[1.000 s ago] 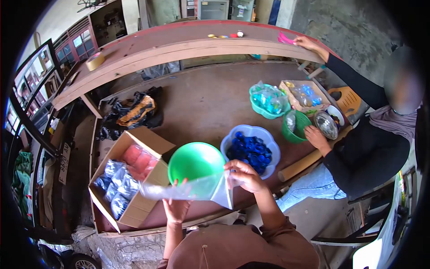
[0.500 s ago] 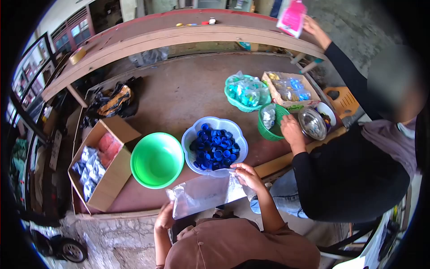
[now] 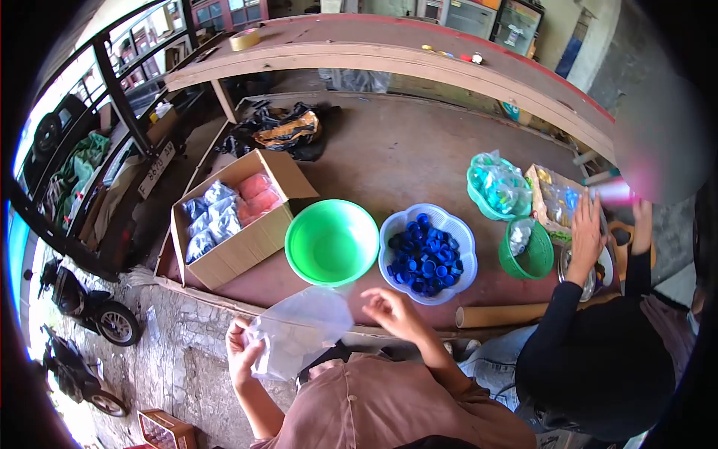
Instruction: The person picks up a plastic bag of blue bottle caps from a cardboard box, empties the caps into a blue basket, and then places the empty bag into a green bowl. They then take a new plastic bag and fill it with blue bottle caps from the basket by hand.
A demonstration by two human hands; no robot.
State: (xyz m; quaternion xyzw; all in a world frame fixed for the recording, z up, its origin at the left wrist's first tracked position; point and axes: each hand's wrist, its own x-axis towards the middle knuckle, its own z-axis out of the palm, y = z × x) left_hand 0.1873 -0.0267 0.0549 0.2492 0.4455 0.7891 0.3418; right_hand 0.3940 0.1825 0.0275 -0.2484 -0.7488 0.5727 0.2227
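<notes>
A clear plastic bag (image 3: 303, 329) hangs from my left hand (image 3: 244, 349), whose fingers are closed on one end of it. My right hand (image 3: 395, 313) is off the bag, fingers apart and slightly curled, just in front of the basin and basket. Blue bottle caps (image 3: 428, 258) fill much of a pale blue scalloped basket (image 3: 464, 290) on the table. Beside it on the left is a bright green basin (image 3: 329, 243) with nothing in it. Further left, a cardboard box (image 3: 247, 251) holds bagged blue pieces (image 3: 213, 213) and bagged red pieces (image 3: 259, 193).
At my right a co-worker's hands (image 3: 588, 236) are near a green basket (image 3: 526, 258) and a box of packed bags (image 3: 553, 198). A cardboard tube (image 3: 493, 314) lies along the front edge. A raised shelf (image 3: 419, 56) spans the back; black plastic (image 3: 280, 127) lies behind the box.
My right hand has let go of the bag, which my left hand now holds alone. My view has turned left. The co-worker has pulled the pink packet in from the shelf.
</notes>
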